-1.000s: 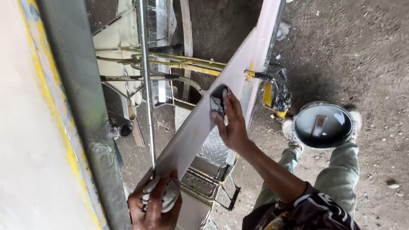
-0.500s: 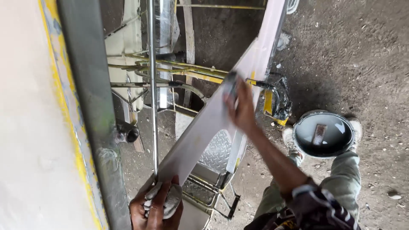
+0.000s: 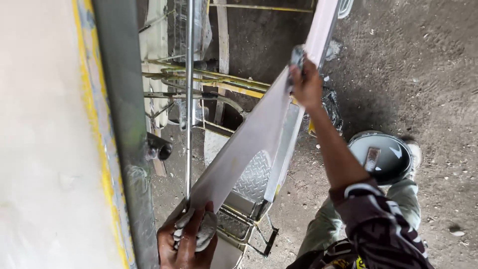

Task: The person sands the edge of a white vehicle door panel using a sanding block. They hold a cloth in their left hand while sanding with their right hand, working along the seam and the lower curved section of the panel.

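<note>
A long pale board [image 3: 259,134] runs aslant from low near the camera up and away, and everything here is placed against it. The left hand [image 3: 186,241] is closed around the board's near end, with a grey-white cloth or glove [image 3: 199,231] bunched between fingers and board. The right hand [image 3: 306,84] is far up the board, closed on a small dark-and-white pad [image 3: 298,57], perhaps a sanding block, pressed flat to the board's face.

Beneath the board stands a metal step ladder [image 3: 251,179] with chequered treads. Left of the board a thin metal rod [image 3: 189,99] rises upright, and further left is a grey post [image 3: 122,124] against a pale wall [image 3: 45,149] edged in yellow. Right of the board, down on the dirt floor [image 3: 423,65], another person wears a grey helmet [image 3: 381,157].

Risks, as I judge them: the board seems held mainly at its near end, so a hard push from the right hand could flex or swing it. If the left grip slips on the cloth, the board could drop toward the helmeted person below. The reach is long, and leaning further could upset balance on the ladder.

No container with visible contents shows; a dark object [image 3: 331,107] lies just right of the board, but what it is I cannot tell.
</note>
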